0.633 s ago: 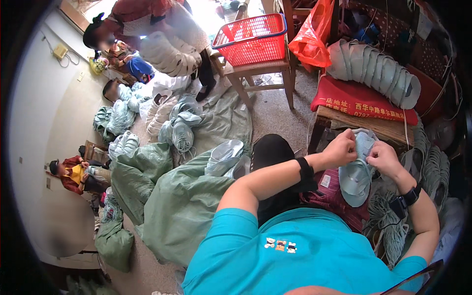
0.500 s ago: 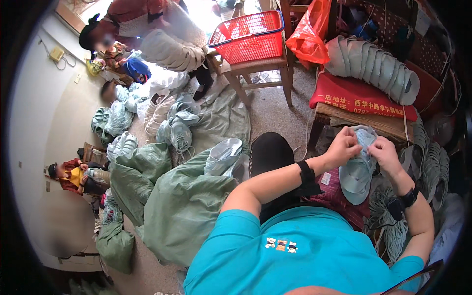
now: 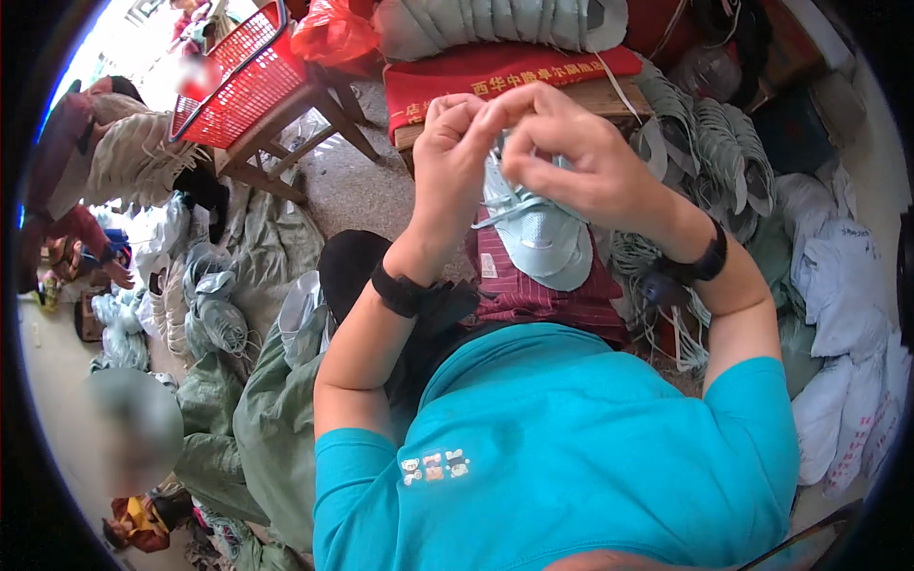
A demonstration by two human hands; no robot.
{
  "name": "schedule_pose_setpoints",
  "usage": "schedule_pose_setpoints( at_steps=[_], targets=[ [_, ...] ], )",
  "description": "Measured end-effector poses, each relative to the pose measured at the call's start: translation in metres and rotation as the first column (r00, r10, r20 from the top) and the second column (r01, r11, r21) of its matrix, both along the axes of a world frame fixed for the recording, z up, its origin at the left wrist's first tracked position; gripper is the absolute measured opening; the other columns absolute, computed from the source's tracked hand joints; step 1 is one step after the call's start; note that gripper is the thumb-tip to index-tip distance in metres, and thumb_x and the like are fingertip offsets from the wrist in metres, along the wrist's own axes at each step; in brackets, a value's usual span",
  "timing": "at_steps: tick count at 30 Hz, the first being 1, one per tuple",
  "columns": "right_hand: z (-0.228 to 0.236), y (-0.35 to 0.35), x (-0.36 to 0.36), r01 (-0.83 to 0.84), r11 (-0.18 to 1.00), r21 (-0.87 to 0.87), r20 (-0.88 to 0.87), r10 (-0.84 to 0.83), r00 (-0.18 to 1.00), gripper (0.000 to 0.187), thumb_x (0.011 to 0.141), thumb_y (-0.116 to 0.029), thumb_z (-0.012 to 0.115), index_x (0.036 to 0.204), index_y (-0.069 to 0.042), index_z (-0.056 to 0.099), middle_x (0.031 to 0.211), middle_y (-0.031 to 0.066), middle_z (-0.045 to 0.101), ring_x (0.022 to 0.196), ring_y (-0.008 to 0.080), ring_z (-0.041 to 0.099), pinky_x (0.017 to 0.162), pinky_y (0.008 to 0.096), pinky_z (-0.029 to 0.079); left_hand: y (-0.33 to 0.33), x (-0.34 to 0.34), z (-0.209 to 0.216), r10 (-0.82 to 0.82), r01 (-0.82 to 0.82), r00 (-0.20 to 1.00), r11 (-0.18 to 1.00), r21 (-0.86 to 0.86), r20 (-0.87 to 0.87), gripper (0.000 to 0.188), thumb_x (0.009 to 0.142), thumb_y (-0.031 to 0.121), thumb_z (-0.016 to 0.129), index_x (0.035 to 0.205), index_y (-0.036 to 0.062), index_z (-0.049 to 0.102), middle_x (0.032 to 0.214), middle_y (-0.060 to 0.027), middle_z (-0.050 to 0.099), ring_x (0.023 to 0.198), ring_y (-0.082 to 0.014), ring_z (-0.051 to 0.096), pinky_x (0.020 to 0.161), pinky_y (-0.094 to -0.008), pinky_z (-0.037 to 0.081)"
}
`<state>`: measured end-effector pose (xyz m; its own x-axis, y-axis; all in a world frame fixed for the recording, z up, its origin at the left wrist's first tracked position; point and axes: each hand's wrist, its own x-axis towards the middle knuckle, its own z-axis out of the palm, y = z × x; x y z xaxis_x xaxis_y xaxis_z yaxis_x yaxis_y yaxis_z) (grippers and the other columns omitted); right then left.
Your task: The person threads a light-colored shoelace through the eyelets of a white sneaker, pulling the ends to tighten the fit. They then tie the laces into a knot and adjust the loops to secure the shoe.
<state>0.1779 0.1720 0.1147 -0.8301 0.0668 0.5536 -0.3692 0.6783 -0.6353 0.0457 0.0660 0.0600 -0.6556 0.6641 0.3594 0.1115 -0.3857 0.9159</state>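
Observation:
A pale blue-green shoe upper point(image 3: 547, 249) rests toe toward me on the maroon striped cloth point(image 3: 505, 300) over my lap. A thin shoelace point(image 3: 506, 215) crosses its front, one loose end sticking out to the left. Above the upper's far end, my left hand point(image 3: 452, 157) is closed, with thumb and fingertips pinched. Close against it, my right hand point(image 3: 576, 157) has its fingers curled and thumb bent in. Whatever lies between the fingertips is too small or hidden to make out. Both hands cover the upper's far end.
Ahead, a wooden bench point(image 3: 595, 95) bears a red cloth bag point(image 3: 447, 81) and a row of nested uppers point(image 3: 505, 24). A red basket point(image 3: 238, 81) sits on a stool at left. Green sacks point(image 3: 276, 428) lie left; bundled uppers point(image 3: 728, 143) and white bags point(image 3: 843, 295) fill the right. Other people are at far left.
The view has swung right, so the room has shifted left in the picture. My hands have come up off the shoe upper's sides and closer together above its far end.

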Motion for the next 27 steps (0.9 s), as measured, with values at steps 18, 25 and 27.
schedule_pose_setpoints(
  at_steps=[18, 25, 27],
  targets=[
    [-0.052, 0.063, -0.002, 0.324, 0.513, -0.795, 0.356, -0.039, 0.934, 0.028, 0.098, -0.020, 0.055, 0.120, -0.003, 0.053, 0.094, 0.0065, 0.069, 0.074, 0.0049, 0.061, 0.071, 0.0208, 0.049, 0.009, 0.032, -0.046, -0.219, 0.039, 0.739, 0.958, -0.285, -0.637, 0.013, 0.079, 0.005, 0.074, 0.090, 0.0088, 0.068, 0.092, -0.0061, 0.054, 0.078, -0.0189, 0.056, 0.066, -0.0283, 0.047],
    [-0.070, 0.065, 0.007, 0.338, 0.528, -0.779, 0.329, -0.114, 0.937, 0.028, 0.098, -0.022, 0.055, 0.121, -0.006, 0.055, 0.098, 0.0067, 0.069, 0.087, 0.0096, 0.061, 0.081, 0.0251, 0.047, 0.019, 0.039, -0.053, -0.361, -0.020, 0.351, 0.920, -0.392, -0.864, 0.017, 0.075, 0.014, 0.070, 0.091, 0.0100, 0.070, 0.092, -0.0080, 0.053, 0.093, -0.0282, 0.057, 0.081, -0.0399, 0.048],
    [-0.071, 0.069, 0.011, 0.315, 0.520, -0.794, 0.307, -0.104, 0.946, 0.027, 0.098, -0.020, 0.055, 0.121, -0.005, 0.055, 0.100, 0.0078, 0.069, 0.093, 0.0123, 0.062, 0.087, 0.0277, 0.047, 0.020, 0.040, -0.056, -0.355, -0.023, 0.329, 0.923, -0.383, -0.875, 0.015, 0.076, 0.013, 0.070, 0.090, 0.0074, 0.067, 0.093, -0.0083, 0.053, 0.092, -0.0287, 0.057, 0.080, -0.0400, 0.048]
  ],
)
